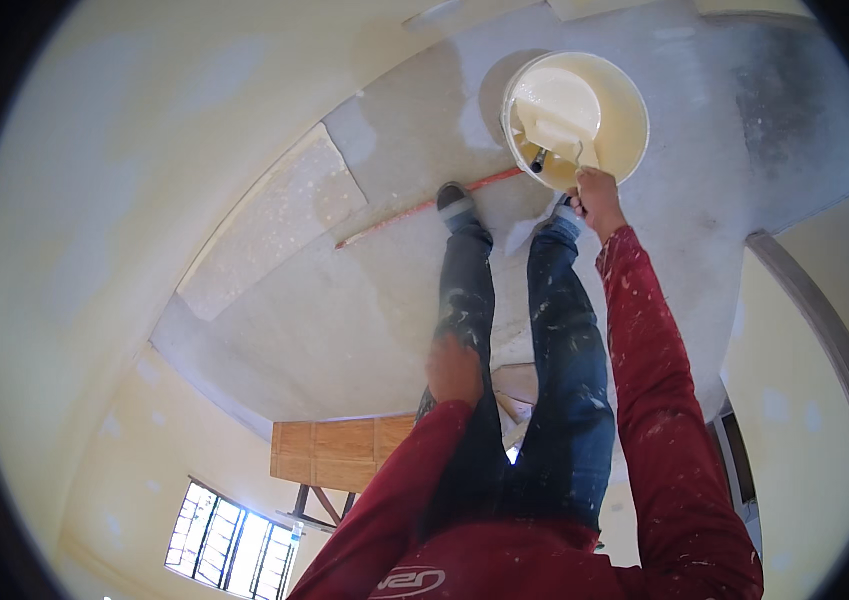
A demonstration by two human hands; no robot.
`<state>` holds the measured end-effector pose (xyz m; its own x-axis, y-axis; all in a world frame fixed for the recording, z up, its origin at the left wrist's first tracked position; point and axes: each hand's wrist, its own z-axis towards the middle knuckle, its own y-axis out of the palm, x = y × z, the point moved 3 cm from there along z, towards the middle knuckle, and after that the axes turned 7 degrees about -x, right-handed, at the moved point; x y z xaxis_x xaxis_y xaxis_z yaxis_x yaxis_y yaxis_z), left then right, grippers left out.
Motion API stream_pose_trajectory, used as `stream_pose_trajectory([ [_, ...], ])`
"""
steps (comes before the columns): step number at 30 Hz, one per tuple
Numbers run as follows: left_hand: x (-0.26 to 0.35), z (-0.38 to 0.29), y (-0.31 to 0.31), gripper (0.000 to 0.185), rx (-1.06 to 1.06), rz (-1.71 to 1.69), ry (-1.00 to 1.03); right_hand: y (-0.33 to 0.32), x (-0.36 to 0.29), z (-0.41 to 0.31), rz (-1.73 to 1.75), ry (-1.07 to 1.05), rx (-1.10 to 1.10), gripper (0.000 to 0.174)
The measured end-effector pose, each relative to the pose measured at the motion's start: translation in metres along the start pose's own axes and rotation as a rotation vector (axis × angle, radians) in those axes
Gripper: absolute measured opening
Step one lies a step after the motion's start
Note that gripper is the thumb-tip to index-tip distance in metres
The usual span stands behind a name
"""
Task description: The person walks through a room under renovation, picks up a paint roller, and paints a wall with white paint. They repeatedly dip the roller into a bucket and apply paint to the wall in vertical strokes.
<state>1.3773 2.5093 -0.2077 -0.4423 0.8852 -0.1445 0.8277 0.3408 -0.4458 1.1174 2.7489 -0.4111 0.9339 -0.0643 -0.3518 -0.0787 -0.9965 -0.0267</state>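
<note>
A large cream bucket (633, 124) stands on the floor ahead of my feet, with white paint (563, 90) inside. At its near rim, my right hand (598, 201) is closed around the end of a paint-coated tool (548, 129). That tool reaches into the bucket and shows a bent wire (579, 152); its exact kind is unclear. Beside it, a dark tube-like end (537, 160) leans inside the rim. My left hand (456, 369) is blurred and lies over my left leg, near the knee, its fingers hard to make out.
A red stick (409, 215) lies on the concrete floor by my left shoe, running towards the bucket. A pale speckled sheet (282, 217) lies along the left wall (116, 150). Behind me are a wooden panelled piece (327, 452) and a barred window (229, 536).
</note>
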Motion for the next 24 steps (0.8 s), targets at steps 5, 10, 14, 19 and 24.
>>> stream_pose_trajectory([
  [5,-0.003,0.017,0.001,0.033,0.008,0.012,0.018,-0.028,0.007,0.128,0.167,0.107,-0.020,0.027],
  [10,-0.011,0.019,0.014,0.033,-0.007,0.032,-0.021,-0.018,-0.001,0.108,0.090,0.072,0.027,0.022],
  [14,-0.008,0.016,0.013,0.043,-0.082,-0.004,-0.065,0.002,-0.016,0.006,-0.009,0.027,0.012,0.011],
  [19,0.001,0.023,0.010,0.049,-0.103,0.016,-0.013,-0.039,0.006,0.101,0.220,0.042,-0.035,0.009],
  [24,0.003,0.025,0.009,0.035,0.020,0.068,0.010,-0.042,0.018,0.102,0.172,-0.182,-0.153,0.018],
])
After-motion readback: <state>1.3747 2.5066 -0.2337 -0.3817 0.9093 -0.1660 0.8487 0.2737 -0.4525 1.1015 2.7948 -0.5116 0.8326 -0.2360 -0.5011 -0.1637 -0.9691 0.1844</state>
